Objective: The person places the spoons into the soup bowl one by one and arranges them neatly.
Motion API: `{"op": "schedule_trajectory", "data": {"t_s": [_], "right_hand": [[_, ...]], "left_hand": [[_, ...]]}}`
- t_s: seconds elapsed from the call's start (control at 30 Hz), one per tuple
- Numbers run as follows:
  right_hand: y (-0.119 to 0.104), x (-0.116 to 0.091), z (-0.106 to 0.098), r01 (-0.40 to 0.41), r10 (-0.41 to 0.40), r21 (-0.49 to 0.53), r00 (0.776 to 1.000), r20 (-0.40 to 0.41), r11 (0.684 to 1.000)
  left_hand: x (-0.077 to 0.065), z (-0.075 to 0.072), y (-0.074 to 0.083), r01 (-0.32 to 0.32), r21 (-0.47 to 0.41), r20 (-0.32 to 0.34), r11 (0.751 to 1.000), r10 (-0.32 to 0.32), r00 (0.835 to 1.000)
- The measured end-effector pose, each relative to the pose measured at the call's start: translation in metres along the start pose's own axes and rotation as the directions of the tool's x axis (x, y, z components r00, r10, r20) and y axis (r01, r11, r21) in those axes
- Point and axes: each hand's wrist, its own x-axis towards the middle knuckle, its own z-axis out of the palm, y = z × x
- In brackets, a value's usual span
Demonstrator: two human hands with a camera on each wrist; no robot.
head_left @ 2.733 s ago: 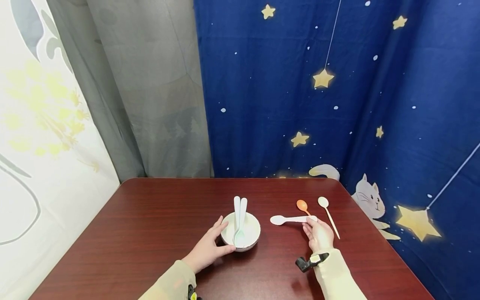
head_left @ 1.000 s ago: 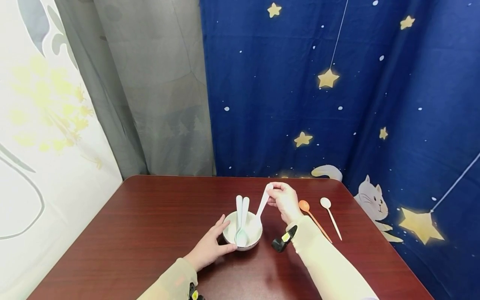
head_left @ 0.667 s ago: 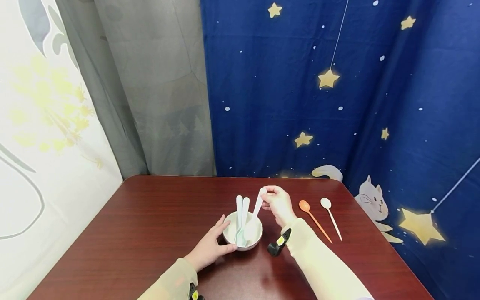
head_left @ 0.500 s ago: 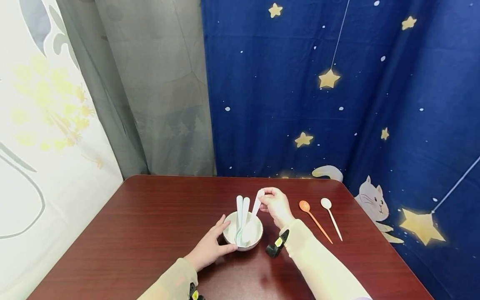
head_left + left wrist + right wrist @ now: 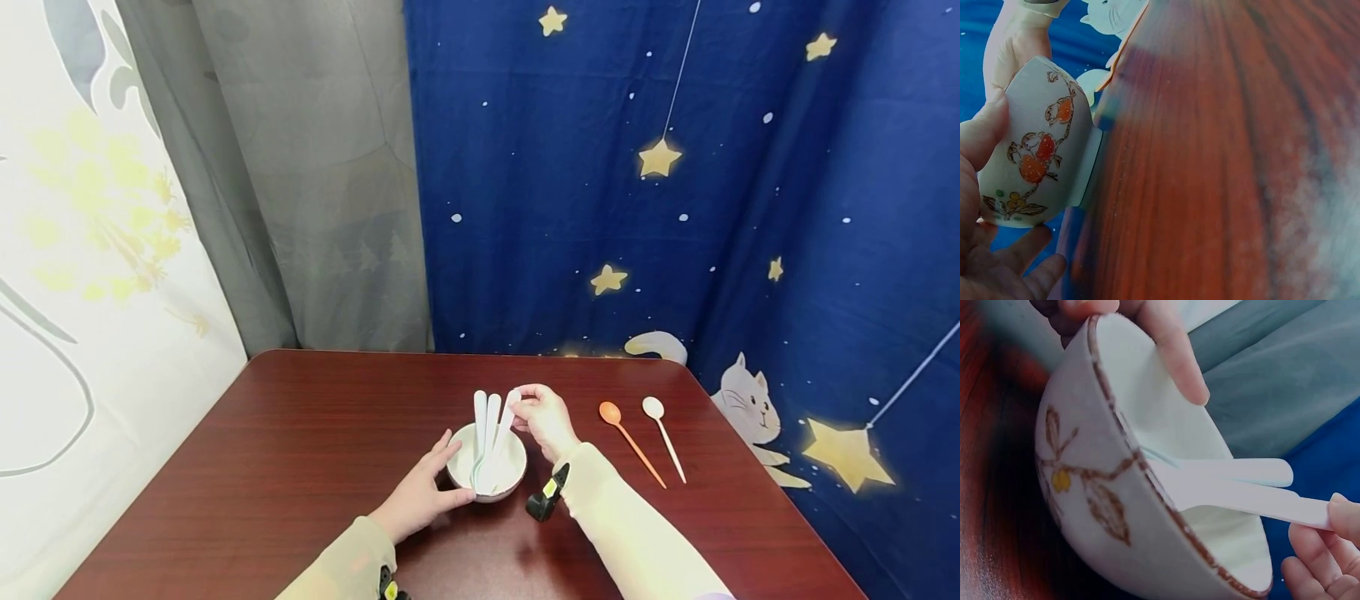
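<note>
A white bowl (image 5: 459,472) with a brown rim and painted fruit sprigs stands on the table. My left hand (image 5: 422,493) holds it from the left, thumb at the near side and fingers spread along the rim. Between thumb and fingertips my right hand (image 5: 546,421) pinches the handle end of a pale pinkish-white spoon (image 5: 1241,497), whose head is down inside the bowl. Two other pale spoons lean in the bowl with handles up: one on the left (image 5: 480,410) and one in the middle (image 5: 492,412). Their heads are partly hidden by the held spoon.
To the right of the bowl lie an orange spoon (image 5: 632,443) and a cream spoon (image 5: 664,435) on the dark red wooden table (image 5: 337,417). Grey (image 5: 322,208) and blue star-patterned curtains (image 5: 540,208) hang behind the table's far edge.
My right hand has picked the pinkish-white spoon off the table, carried it left, lowered its head into the bowl and brought its handle near the others. My left hand stays on the bowl.
</note>
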Motion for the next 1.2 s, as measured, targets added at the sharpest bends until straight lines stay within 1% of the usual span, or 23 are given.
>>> {"op": "schedule_trajectory", "data": {"t_s": [0.2,0.37,0.6,0.97,1.03,1.2], "right_hand": [[0.006,0.005,0.003,0.008,-0.009,-0.063,1.0,-0.018,0.998],[0.01,0.006,0.004,-0.011,0.009,-0.105,1.0,-0.011,0.994],[0.011,0.01,0.007,-0.001,0.007,-0.153,0.999,0.043,0.988],[0.009,0.008,0.007,0.007,0.017,-0.242,0.995,0.095,0.97],[0.008,0.008,0.008,-0.005,0.03,-0.246,0.995,0.097,0.969],[0.007,0.008,0.007,-0.037,0.058,-0.218,0.994,0.089,0.975]], "left_hand": [[0.0,-0.002,0.002,0.005,0.001,0.008,1.0,-0.005,1.0],[0.001,-0.001,0.002,0.003,0.004,0.009,1.0,-0.003,1.0],[0.001,-0.001,0.001,-0.001,0.002,0.005,1.0,0.001,1.0],[0.002,-0.002,0.0,-0.007,0.002,0.006,1.0,0.007,1.0],[0.001,-0.002,0.0,-0.008,0.002,0.007,1.0,0.008,1.0],[0.001,-0.001,0.0,-0.01,0.002,0.005,1.0,0.01,1.0]]}}
